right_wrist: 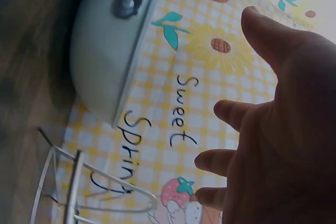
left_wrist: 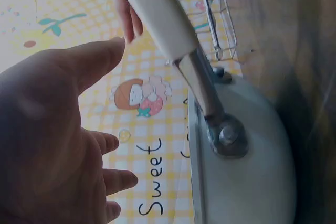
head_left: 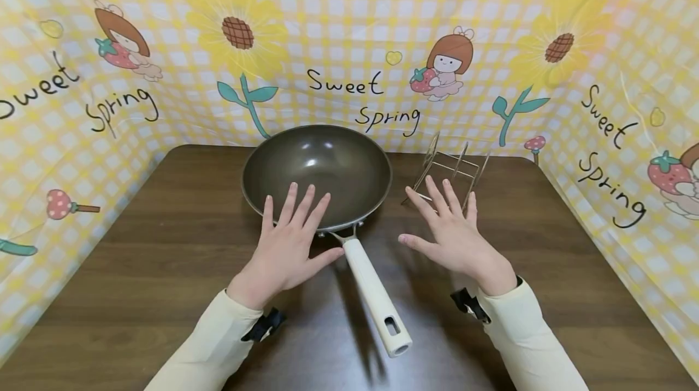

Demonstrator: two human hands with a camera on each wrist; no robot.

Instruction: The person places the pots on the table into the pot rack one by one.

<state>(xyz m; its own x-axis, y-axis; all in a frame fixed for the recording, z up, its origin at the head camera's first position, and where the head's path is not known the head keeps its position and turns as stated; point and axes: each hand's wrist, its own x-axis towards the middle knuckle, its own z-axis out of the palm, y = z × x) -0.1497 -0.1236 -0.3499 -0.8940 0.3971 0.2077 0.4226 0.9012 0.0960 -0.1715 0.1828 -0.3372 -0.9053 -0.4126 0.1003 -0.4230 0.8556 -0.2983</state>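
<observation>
A deep frying pan (head_left: 317, 175) with a dark inside and a pale outer wall (left_wrist: 247, 182) stands on the table. Its white handle (head_left: 377, 297) points toward the front right. Over the pan's near edge, my left hand (head_left: 292, 245) is held with its fingers spread and holds nothing. My right hand (head_left: 459, 242) hovers right of the handle, fingers also spread and nothing in it. Beyond that hand stands a wire rack (head_left: 453, 166), partly hidden behind its fingers. In the left wrist view the left hand (left_wrist: 52, 129) is apart from the handle.
The brown wooden table (head_left: 164, 269) has a yellow checked cloth (head_left: 338, 33) hanging behind it and along both sides. In the right wrist view, the rack's metal wires (right_wrist: 76, 187) stand close to the pan's side.
</observation>
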